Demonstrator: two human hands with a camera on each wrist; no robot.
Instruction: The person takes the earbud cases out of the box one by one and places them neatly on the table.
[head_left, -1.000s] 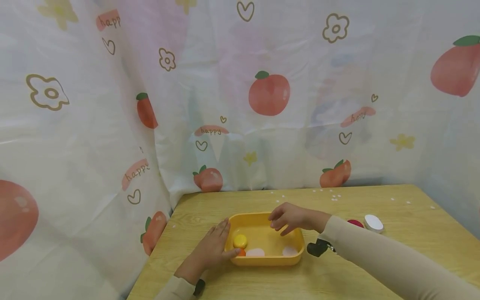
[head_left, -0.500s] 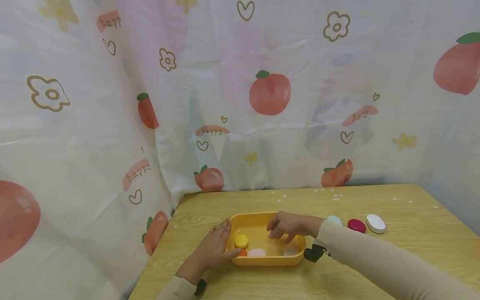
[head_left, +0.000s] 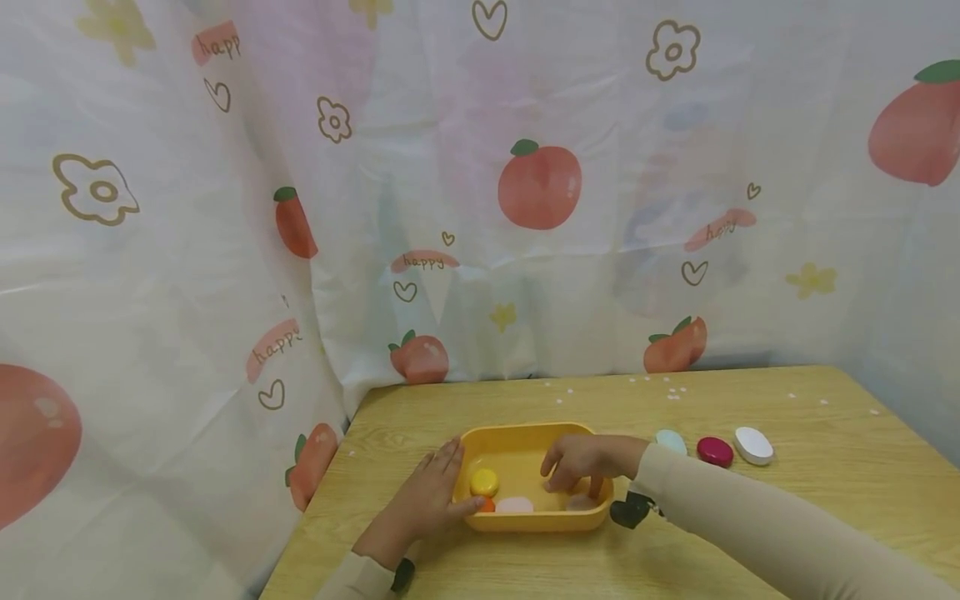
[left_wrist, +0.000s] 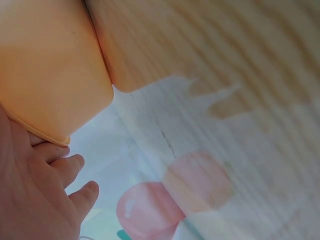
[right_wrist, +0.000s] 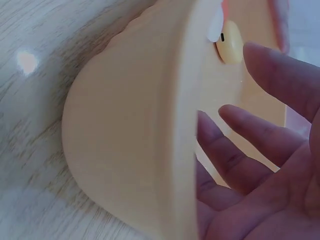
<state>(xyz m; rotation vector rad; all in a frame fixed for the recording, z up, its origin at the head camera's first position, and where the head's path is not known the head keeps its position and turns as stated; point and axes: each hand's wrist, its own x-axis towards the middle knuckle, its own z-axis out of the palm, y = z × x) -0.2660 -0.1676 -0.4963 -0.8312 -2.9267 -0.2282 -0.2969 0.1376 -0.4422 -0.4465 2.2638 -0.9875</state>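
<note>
A yellow plastic tray (head_left: pixel 555 523) sits on the wooden table. My left hand (head_left: pixel 427 496) rests along its left rim, fingers fairly straight and the thumb reaching over the front corner. Inside lie a yellow rounded piece (head_left: pixel 484 482), an orange piece (head_left: pixel 487 505) by that thumb, a pale pink piece (head_left: pixel 515 505) and a second pale piece (head_left: pixel 581 502) at the right. Over the right half, my right hand (head_left: pixel 581 460) dips into the tray with fingers spread and loosely bent. The right wrist view shows nothing between the fingers of that right hand (right_wrist: pixel 270 165).
Right of the tray, a pale green piece (head_left: pixel 671 442), a dark red piece (head_left: pixel 715 452) and a white piece (head_left: pixel 753 446) lie in a row. Several tiny white bits (head_left: pixel 675 393) dot the table's back. A fruit-patterned curtain (head_left: pixel 465 208) hangs behind and at the left.
My right hand has lowered into the tray, and its forearm has dropped, so the pale green and dark red pieces show now. My left hand has stayed at the rim.
</note>
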